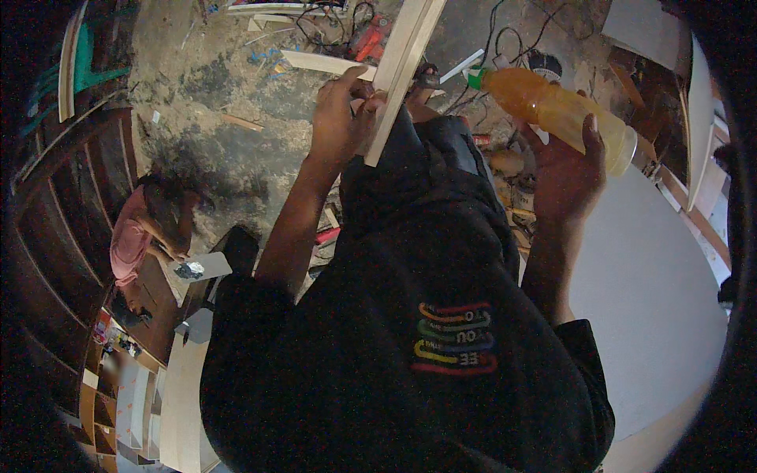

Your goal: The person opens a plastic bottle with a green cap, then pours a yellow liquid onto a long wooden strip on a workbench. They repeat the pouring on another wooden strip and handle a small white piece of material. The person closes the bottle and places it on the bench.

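Note:
My right hand point(566, 169) grips a clear plastic bottle point(564, 114) of yellowish liquid, tilted on its side with its green cap point(475, 77) toward the middle. In front of my lap, a long pale wooden strip point(408, 59) stretches away from me. My left hand point(344, 118) holds the strip's left side, its fingers bent against the edge. Part of those fingers is hard to make out in the shade. A thinner wooden piece point(323, 63) lies beyond the left fingers.
At the left, another person point(142, 229) bends over near a dark cabinet point(67, 213). A red power tool point(371, 41) and dark cables lie on the stained floor ahead. A large pale board point(643, 307) stands at my right. Wood offcuts are scattered around.

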The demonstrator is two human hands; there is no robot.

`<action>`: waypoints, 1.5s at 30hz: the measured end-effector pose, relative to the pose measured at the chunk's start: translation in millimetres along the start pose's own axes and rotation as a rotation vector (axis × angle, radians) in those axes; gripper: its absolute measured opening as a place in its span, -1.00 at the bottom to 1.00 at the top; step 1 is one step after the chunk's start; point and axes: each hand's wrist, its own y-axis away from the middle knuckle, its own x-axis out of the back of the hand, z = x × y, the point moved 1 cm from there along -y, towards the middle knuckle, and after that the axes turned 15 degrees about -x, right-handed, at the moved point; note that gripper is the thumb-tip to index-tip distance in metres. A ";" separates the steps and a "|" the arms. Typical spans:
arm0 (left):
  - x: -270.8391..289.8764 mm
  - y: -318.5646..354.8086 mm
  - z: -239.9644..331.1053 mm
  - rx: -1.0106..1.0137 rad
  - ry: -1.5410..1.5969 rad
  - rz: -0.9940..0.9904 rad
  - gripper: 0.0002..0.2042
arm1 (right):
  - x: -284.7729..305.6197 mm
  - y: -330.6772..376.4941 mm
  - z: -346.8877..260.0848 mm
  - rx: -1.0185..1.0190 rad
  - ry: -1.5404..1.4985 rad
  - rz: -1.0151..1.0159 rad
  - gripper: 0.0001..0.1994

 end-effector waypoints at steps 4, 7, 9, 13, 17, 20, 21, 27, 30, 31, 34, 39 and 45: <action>6.4 -4.6 14.2 -0.134 -0.143 -0.037 -0.67 | -3.4 -1.0 1.3 -0.030 0.002 -0.056 -0.51; 1.2 -7.7 15.5 -0.128 -0.178 -0.025 -0.74 | -6.8 -2.1 2.4 -0.042 -0.004 -0.072 -0.52; -4.3 -9.5 13.4 -0.138 -0.263 -0.060 -0.72 | -8.0 -1.9 3.0 -0.059 -0.006 -0.070 -0.52; -7.5 -10.7 13.0 -0.162 -0.272 -0.070 -0.79 | -9.4 0.5 4.8 -0.070 -0.025 -0.076 -0.53; -6.8 -13.3 16.4 0.003 -0.078 -0.121 -0.93 | -8.5 2.7 6.6 0.000 0.008 0.037 -0.49; -9.9 -14.5 22.5 -0.017 -0.010 -0.138 -0.84 | -6.1 6.1 3.3 0.012 -0.011 -0.026 -0.49; -11.4 -13.8 25.1 -0.076 -0.039 -0.131 -0.79 | -4.5 7.4 1.2 0.008 -0.009 -0.009 -0.49; -6.3 -4.1 31.7 -0.234 -0.074 -0.183 -0.90 | 5.9 11.4 -14.1 -0.044 -0.151 -0.104 -0.49; -3.9 2.8 29.6 -0.119 0.136 -0.102 -0.90 | 13.6 13.6 -19.0 0.017 -0.165 -0.043 -0.51; -5.3 6.2 29.0 -0.049 0.214 -0.099 -0.88 | 16.1 14.4 -20.0 0.054 -0.168 -0.016 -0.51; -14.8 18.5 30.2 -0.029 0.298 0.089 -0.89 | 23.0 19.3 -22.0 0.036 -0.180 -0.015 -0.51; -27.4 33.2 12.2 0.396 0.781 0.359 -0.83 | 27.5 24.0 -14.9 0.063 -0.167 0.101 -0.50; -26.6 30.9 -3.7 0.501 0.794 0.376 -0.85 | 20.7 24.1 -7.1 0.036 -0.139 0.147 -0.47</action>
